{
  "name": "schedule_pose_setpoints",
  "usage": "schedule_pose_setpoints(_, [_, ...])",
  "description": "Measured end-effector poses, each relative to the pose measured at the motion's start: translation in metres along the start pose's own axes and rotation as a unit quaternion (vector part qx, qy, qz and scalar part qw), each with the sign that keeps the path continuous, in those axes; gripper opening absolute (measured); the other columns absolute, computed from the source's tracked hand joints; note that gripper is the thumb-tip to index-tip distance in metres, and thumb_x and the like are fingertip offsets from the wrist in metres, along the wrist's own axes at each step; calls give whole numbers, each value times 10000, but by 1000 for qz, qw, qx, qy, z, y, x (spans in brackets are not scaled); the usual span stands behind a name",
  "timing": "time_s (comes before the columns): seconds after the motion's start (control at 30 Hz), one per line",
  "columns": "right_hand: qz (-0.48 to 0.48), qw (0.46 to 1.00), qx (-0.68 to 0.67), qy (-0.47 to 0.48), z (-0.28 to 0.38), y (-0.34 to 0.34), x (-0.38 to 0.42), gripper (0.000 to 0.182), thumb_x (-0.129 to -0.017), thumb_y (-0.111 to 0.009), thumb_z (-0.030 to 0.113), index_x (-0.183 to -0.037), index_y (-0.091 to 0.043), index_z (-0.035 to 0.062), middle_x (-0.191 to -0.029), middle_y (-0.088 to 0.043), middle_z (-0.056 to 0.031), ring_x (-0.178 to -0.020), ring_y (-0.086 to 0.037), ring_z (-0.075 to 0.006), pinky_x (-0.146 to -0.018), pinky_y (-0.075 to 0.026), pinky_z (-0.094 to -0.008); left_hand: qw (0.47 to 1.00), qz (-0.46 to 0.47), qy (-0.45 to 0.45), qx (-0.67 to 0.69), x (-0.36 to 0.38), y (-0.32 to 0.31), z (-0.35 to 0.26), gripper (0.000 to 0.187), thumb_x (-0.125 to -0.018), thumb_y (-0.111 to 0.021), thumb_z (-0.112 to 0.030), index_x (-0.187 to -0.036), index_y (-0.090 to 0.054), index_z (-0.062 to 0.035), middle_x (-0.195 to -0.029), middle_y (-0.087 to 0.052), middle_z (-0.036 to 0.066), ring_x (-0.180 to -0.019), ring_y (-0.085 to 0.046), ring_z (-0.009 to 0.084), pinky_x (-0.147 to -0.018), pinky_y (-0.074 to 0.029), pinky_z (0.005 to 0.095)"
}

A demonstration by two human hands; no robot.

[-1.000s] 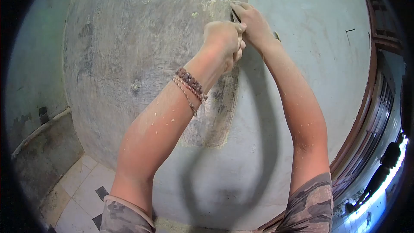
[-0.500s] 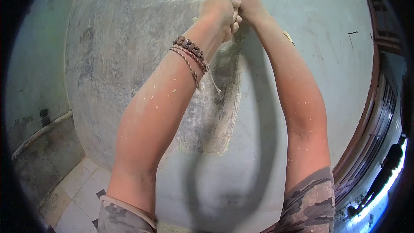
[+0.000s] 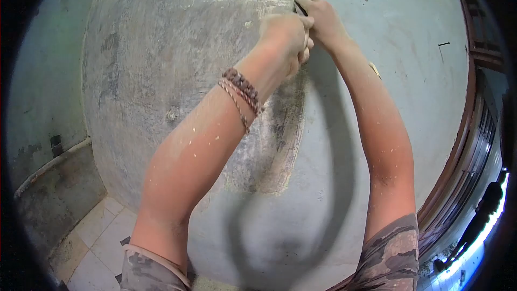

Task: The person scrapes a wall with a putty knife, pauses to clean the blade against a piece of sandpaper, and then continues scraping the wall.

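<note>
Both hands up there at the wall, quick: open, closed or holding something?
Left hand: closed, apparently around a mostly hidden dark tool.
Right hand: fingers bent at the tool; whether they grip or just press can't be told.

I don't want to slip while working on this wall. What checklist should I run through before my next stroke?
1. Left hand gripping the tool: ok.
2. Right hand up at the tool: ok.
3. Tool edge flat on the wall: cannot tell, mostly hidden by the hands.
4. Hands away from the nail at right: ok.
5. Gloves on: not ok, both hands bare.
6. Forearms free of flakes: not ok.
</note>
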State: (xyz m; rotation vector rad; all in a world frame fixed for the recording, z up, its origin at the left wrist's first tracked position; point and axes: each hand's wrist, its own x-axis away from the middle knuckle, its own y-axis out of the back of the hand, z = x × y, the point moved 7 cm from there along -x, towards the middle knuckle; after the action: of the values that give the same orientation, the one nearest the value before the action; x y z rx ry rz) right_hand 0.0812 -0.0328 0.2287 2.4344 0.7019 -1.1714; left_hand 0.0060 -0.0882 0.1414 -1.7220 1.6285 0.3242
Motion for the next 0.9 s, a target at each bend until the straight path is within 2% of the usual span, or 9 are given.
schedule_pose_setpoints(0.1, [-57,998,-19,21,-6,9,-8,234,-731,-658,168,-924,-626,41,-922,-640,-180,-912,-623,-381,-778,-514,-459,999,25,-18,21,-14,-7,-4,265,-959,-550,-136,-703,-525,-71,-480,-390,-6,-463,-421,102,-409,-340,244])
schedule_pose_setpoints(0.2, [6,999,33,24,-25,1,-41,394,-784,-583,224,-1130,-617,40,-1011,-628,-193,-919,-605,-403,-787,-504,-425,1000,7,-25,5,-21,-12,-25,269,-963,-543,-139,-702,-512,-80,-473,-383,-16,-451,-412,91,-399,-323,232])
schedule_pose_setpoints(0.33, [-5,1000,-27,3,15,-8,29,438,-788,-580,231,-1183,-604,43,-1056,-622,-201,-959,-601,-398,-813,-502,-424,999,24,10,24,27,10,28,253,-952,-555,-136,-712,-490,-91,-493,-421,-20,-396,-398,88,-369,-321,226])
schedule_pose_setpoints(0.4, [-105,994,-20,15,44,7,61,352,-760,-630,131,-1100,-615,43,-1029,-625,-187,-990,-601,-375,-838,-506,-427,999,31,23,38,40,13,41,245,-950,-558,-134,-719,-487,-92,-504,-433,-19,-385,-390,92,-365,-322,229])
schedule_pose_setpoints(0.6, [13,1000,7,1,-14,13,-18,459,-778,-591,217,-1204,-607,47,-1112,-622,-219,-1012,-601,-407,-851,-504,-404,998,11,-6,54,-12,-14,-2,210,-953,-542,-113,-753,-511,-59,-514,-435,3,-367,-356,109,-337,-307,257])
schedule_pose_setpoints(0.7, [39,999,-13,-15,-6,10,-3,457,-764,-600,208,-1189,-618,43,-1123,-626,-222,-1016,-602,-411,-862,-504,-406,997,-12,12,81,-3,-11,7,206,-956,-540,-113,-764,-520,-39,-511,-431,15,-397,-385,110,-347,-324,260])
schedule_pose_setpoints(0.73, [-29,997,-62,34,10,17,15,350,-759,-627,174,-1087,-630,52,-1016,-634,-173,-977,-603,-396,-824,-509,-445,997,12,7,75,11,-6,21,204,-956,-542,-113,-769,-522,-36,-521,-439,16,-431,-410,110,-365,-336,253])
schedule_pose_setpoints(0.83, [-44,998,-32,45,17,18,14,333,-743,-636,191,-1048,-632,57,-994,-638,-172,-966,-602,-395,-820,-509,-443,997,41,8,65,13,-4,28,205,-954,-547,-110,-766,-523,-32,-545,-462,23,-495,-457,114,-392,-355,242])
schedule_pose_setpoints(0.9, [-2,998,-41,45,12,24,-9,317,-734,-641,194,-1014,-630,46,-983,-636,-172,-956,-603,-390,-817,-509,-438,994,-2,-22,108,-5,-9,7,212,-952,-546,-106,-754,-521,-35,-549,-465,29,-468,-447,122,-377,-348,255])
